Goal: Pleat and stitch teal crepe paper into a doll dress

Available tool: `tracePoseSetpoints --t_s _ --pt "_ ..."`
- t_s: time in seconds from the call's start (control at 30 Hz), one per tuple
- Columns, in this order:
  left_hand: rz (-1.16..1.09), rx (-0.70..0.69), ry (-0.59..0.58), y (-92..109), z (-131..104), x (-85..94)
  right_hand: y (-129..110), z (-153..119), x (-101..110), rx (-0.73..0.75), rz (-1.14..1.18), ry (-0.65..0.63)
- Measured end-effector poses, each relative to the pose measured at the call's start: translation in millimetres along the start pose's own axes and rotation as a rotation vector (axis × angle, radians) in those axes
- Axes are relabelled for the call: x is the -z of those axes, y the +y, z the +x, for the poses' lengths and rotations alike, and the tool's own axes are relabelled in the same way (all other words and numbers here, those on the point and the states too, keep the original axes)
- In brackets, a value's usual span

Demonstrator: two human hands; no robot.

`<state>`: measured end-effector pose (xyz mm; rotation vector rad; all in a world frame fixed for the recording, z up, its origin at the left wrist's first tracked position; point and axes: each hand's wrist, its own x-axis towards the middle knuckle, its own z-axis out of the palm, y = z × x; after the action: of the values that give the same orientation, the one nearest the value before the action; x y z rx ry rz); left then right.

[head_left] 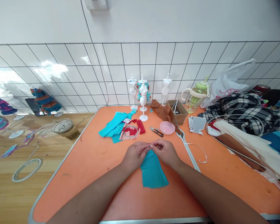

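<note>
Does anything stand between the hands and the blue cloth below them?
Nothing visible: the left hand and right hand pinch the top of the blue cloth. The snips and pink bowl lie beyond the hands, not between.

"Is there any wording you can read for certain?"

"None. The small white rectangular label on the heap of bright turquoise cloth carries dark print, but it is too tiny to make out."

"What about the crinkled white translucent plastic bag by the tiled wall?"

"It bears pinkish-red marks, curved like lettering or a logo. The folds and blur keep me from naming a single character."

"And the clear drinking jug with the green lid?"

"Orange marks run low on its side, perhaps letters; I can't tell which."
</note>
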<state>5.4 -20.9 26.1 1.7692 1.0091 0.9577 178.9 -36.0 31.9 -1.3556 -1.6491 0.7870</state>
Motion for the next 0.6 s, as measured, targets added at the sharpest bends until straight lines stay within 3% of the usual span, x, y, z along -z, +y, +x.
tracePoseSetpoints --t_s 0.13,0.27,0.43,0.6 --pt "0.008 0.081 0.073 -1 -1 -2.1 -3 -3 0 0.109 0.005 0.042" --pt "-0.233 0.239 0.113 -4 2 -8.4 1 -5 -1 0.230 -0.040 0.055" --pt "-0.633 0.423 0.059 0 4 -10.8 4 -8 0 0.452 -0.234 0.085" --pt "-0.759 0.489 -0.026 3 3 -7.6 4 -7 1 0.482 -0.368 0.062"
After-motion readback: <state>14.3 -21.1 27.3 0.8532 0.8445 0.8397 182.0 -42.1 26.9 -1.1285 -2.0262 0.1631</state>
